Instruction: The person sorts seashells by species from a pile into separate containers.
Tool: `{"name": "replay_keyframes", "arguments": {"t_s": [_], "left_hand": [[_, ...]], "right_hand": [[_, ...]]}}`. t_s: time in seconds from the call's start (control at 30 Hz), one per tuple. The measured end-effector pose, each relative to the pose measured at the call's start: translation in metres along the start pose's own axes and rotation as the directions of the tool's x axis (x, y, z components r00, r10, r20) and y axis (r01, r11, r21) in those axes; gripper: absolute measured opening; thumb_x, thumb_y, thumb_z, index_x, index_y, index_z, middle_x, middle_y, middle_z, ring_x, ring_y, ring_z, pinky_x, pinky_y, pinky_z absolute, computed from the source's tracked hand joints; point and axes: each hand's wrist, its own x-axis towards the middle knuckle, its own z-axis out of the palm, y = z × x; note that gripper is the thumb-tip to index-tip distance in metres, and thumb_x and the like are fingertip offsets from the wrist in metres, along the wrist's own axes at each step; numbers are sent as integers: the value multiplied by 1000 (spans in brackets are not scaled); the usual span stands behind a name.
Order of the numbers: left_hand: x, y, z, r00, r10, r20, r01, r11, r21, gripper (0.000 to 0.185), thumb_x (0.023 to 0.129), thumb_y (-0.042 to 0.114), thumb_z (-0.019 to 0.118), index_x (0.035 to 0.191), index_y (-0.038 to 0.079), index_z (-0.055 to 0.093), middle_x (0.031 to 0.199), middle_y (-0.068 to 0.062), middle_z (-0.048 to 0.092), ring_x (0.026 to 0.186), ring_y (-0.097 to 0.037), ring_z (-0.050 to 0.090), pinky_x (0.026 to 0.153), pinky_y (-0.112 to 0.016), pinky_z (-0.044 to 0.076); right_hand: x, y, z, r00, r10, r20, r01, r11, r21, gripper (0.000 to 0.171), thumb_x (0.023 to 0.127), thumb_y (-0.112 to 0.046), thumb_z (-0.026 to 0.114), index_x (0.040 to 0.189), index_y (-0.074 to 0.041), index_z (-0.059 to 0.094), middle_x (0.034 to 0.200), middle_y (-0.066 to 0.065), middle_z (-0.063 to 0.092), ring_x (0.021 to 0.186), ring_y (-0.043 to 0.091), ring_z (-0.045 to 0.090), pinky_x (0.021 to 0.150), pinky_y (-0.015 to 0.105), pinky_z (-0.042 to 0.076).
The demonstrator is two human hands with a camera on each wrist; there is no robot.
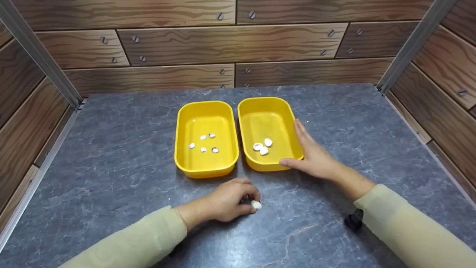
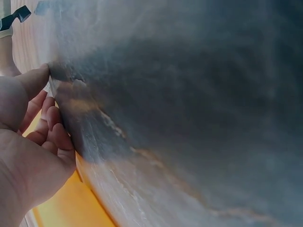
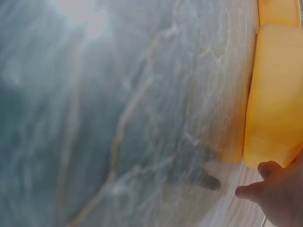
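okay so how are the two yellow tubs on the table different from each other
The left tub holds five small shells, scattered apart; the right tub holds three larger white shells, clustered together. The right hand rests straight-fingered against the right tub's outer side, while no hand touches the left tub; the left hand pinches a white shell on the table in front. Both are yellow, rounded rectangles of similar size, side by side.
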Motion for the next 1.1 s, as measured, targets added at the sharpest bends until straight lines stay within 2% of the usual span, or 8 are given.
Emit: {"name": "replay_keyframes", "arguments": {"t_s": [0.37, 0.57, 0.77, 0.9, 1.1], "left_hand": [[0, 0, 2, 1000, 21, 2, -21, 999, 26, 14, 95, 17, 82, 106, 14, 74, 100, 2, 65, 95, -9, 61, 86, -22, 52], [1, 3, -6, 999, 54, -2, -54, 998, -24, 14, 95, 11, 81, 107, 9, 74, 100, -2, 66, 92, -11, 63, 84, -18, 53], [2, 11, -20, 996, 77, -33, -78, 996, -37, 14, 97, 11, 80, 109, 8, 74, 103, -4, 67, 94, -16, 65, 84, -20, 54], [4, 18, -33, 994, 89, -57, -92, 994, -64, 15, 97, 10, 80, 110, 7, 74, 105, -4, 68, 97, -19, 67, 87, -26, 57], [9, 28, -57, 991, 75, -107, -88, 988, -125, 14, 97, 9, 78, 111, 7, 74, 106, -1, 68, 99, -18, 66, 89, -34, 60]], "right_hand": [[0, 0, 0, 1000, -8, -2, 8, 1000, -20, 123, 93, -59, 76, 170, -8, -6, 177, 10, -10, 158, 48, 14, 125, 65, 16], [0, 0, 0, 1000, -4, 2, 4, 1000, -20, 123, 93, -60, 76, 170, -8, -6, 177, 10, -11, 158, 48, 13, 125, 65, 17], [-1, 1, 0, 1000, -4, -5, 4, 1000, -22, 124, 93, -60, 76, 170, -8, -6, 177, 10, -11, 158, 48, 15, 125, 65, 18], [-1, 2, 0, 1000, 4, -3, -4, 1000, -15, 125, 92, -61, 76, 170, -9, -6, 177, 9, -11, 158, 47, 15, 125, 65, 18], [0, 1, 1, 1000, -9, -15, 9, 1000, 1, 123, 93, -57, 77, 170, -8, -5, 177, 11, -9, 159, 47, 13, 126, 65, 16]]}}
